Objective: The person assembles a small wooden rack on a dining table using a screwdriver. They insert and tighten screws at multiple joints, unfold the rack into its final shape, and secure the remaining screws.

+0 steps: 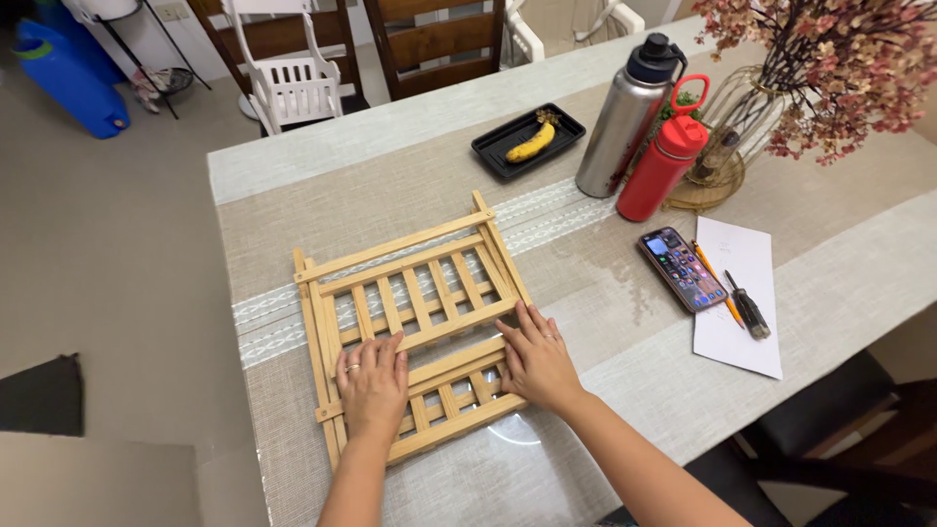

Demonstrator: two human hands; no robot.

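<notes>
Two bare forearms, no sleeves in view, a thin ring on a finger of the left hand (372, 386) and another slim band on the right hand (538, 359), nails short and unpainted.

A pale wooden slatted rack (415, 317) lies folded flat on the table, its slats running crosswise.

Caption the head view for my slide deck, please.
Both hands, left hand and right hand, press flat on a slatted light wooden rack.
</notes>
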